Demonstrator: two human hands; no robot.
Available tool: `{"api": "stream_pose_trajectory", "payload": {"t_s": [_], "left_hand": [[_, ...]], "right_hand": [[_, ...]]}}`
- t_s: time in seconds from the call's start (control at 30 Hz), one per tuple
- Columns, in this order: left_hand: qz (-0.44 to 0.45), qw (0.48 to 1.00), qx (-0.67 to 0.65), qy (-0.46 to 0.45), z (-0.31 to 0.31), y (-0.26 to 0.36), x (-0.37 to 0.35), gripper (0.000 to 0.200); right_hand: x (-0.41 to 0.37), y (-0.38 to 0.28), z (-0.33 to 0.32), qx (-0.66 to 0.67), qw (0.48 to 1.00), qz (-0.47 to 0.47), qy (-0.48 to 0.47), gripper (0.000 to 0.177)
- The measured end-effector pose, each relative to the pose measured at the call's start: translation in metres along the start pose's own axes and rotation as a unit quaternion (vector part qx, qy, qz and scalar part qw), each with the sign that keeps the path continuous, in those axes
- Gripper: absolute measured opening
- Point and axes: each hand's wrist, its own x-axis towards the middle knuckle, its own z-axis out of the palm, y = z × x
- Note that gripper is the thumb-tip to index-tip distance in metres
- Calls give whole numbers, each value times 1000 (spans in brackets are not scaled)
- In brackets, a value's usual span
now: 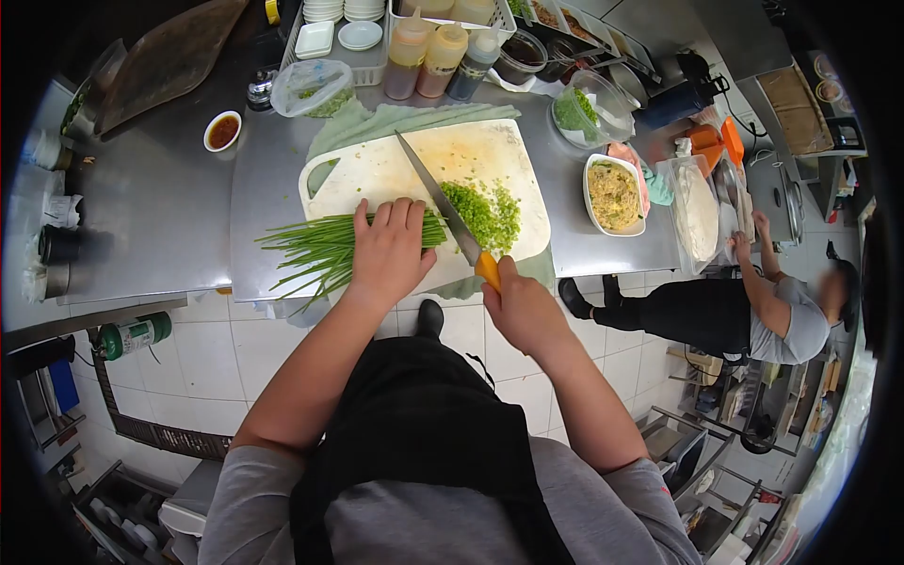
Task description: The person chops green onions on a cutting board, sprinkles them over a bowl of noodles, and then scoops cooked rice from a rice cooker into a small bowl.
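Head view: left hand (388, 250) presses green onions (315, 247) onto the cutting board (377, 169), fingers slightly spread; right hand (521, 306) grips the knife (443, 202) by its yellow handle, beside chopped pieces (485, 215). I log both.

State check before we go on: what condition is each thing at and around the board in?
Left hand: over the green stalks, holding them
Right hand: closed on the knife handle
Knife: blade between stalks and chopped greens
Green stalks: bunched, long
Chopped greens: finely cut, loosely piled
Cutting board: flat, stained
Green cloth: rumpled, partly under board
Small dish: holding reddish-brown liquid
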Motion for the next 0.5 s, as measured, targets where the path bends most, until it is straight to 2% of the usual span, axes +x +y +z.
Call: {"api": "stream_pose_trajectory", "payload": {"t_s": [0.23,0.43,0.5], "left_hand": [[-1,999,-22,29,2,3,-7,73],[-8,997,19,78,10,-1,-5,54],[-4,991,34,131,14,-1,-3,40]], "right_hand": [[-1,-3,44,-77,993,-15,94,28],[-3,-12,40,-23,995,11,93,28],[-3,-19,41,-38,996,24,79,28]]}}
